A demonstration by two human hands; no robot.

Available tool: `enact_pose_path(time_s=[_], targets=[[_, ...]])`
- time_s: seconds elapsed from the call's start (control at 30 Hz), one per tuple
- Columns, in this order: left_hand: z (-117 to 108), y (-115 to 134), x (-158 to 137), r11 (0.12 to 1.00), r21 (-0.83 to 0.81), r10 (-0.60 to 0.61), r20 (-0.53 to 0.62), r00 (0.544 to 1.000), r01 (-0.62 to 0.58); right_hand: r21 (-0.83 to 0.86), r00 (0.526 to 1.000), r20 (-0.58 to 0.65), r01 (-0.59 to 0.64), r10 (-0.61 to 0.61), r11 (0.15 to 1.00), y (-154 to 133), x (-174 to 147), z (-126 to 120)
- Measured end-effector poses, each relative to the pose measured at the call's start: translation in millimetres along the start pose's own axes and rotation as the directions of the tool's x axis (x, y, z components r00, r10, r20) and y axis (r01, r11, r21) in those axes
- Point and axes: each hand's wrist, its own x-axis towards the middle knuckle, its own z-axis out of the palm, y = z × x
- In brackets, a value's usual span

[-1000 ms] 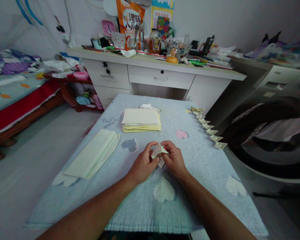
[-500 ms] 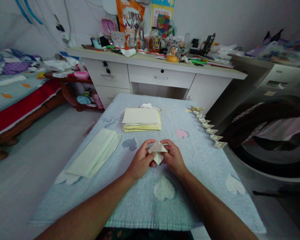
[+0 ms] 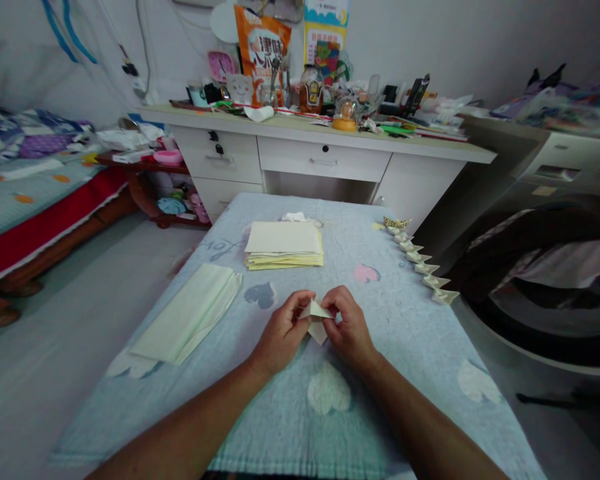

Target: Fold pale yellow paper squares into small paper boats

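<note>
Between my hands is a small folded paper piece (image 3: 318,329), cream-coloured, with a peaked top and a pointed lower flap. My left hand (image 3: 283,331) pinches its left side with thumb and fingers. On the other side my right hand (image 3: 349,327) grips the right edge, thumb in front. Some fingertips are hidden behind the paper. Beyond the hands lies a stack of cream and yellow paper sheets (image 3: 283,239). Loose pale green sheets (image 3: 187,313) lie to the left. A row of several folded paper boats (image 3: 425,269) runs along the table's right side, with a patterned one (image 3: 397,223) at its far end.
A pale blue cloth with heart prints covers the table (image 3: 260,407). Behind it stands a white desk (image 3: 325,160) crowded with jars, a bag and small items. A front-loading washing machine (image 3: 545,160) is at the right, a bed (image 3: 45,200) at the left.
The view has tilted up slightly, so things sit lower in the picture. My right fingers have closed further over the paper's right side, and its top flap looks narrower.
</note>
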Motion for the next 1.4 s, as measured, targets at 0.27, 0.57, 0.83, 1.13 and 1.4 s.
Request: enact_pose_path(time_s=[0.27,0.57,0.83,1.13,1.4], targets=[[1.2,2.8,-1.4,0.999,0.031,0.040,0.010,0.999,-0.041,-0.071,0.998,-0.021,-0.061,0.060,0.996,0.1,-3.7,5.0],[2.7,11.8,-7.7,0.988,0.145,0.044,0.010,0.999,-0.045,-0.140,0.994,-0.054,-0.106,0.099,0.985,0.6,-3.0,2.3],[-5.8,7.9,-4.7,0.904,-0.420,-0.011,0.170,0.985,0.083,-0.177,1.000,0.011,0.025,-0.023,0.984,-3.2,-2.7,-0.8],[-2.8,7.0,9.0,0.915,-0.316,-0.262,0.006,0.965,0.251,-0.287,0.995,0.032,0.103,-0.098,0.953,-3.0,-5.2,4.3],[-5.0,6.3,8.2,0.915,-0.313,-0.273,-0.013,0.962,0.256,-0.192,0.998,0.013,0.067,-0.065,0.979,-5.9,-4.8,3.2]])
